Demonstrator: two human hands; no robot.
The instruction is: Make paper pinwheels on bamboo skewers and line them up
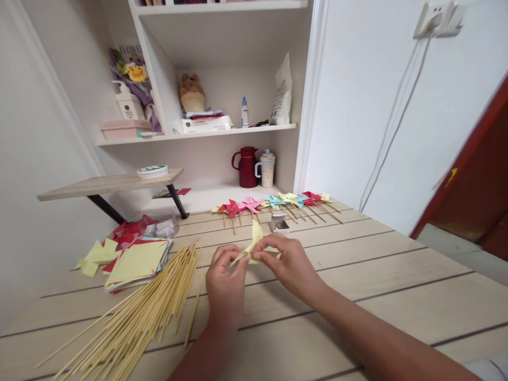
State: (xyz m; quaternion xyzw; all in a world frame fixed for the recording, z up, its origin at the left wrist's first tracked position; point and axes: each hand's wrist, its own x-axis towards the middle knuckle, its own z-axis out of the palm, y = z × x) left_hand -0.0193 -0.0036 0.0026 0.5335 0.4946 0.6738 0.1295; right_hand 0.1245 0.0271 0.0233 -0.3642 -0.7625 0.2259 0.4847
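Note:
A pale yellow paper pinwheel (257, 233) is held up above the table between both hands, with one blade pointing upward. My left hand (227, 275) pinches its left side between thumb and fingers. My right hand (286, 264) grips it near the middle, fingertips almost meeting the left thumb. Whether a pin sits between the fingertips is hidden. Just behind the right hand stands a small open box (280, 223) with dark contents. To the left of my hands lies a loose pile of thin wooden sticks (159, 301), one stick (194, 309) lying apart.
Finished pinwheels on sticks (250, 205) lie in a row along the table's back. At left are a stack of coloured paper squares (137, 262), a yellow folded paper (97, 256) and a clear tub (161, 225). A raised wooden stand (111, 182), red jug (248, 168) and cup (267, 169) stand behind.

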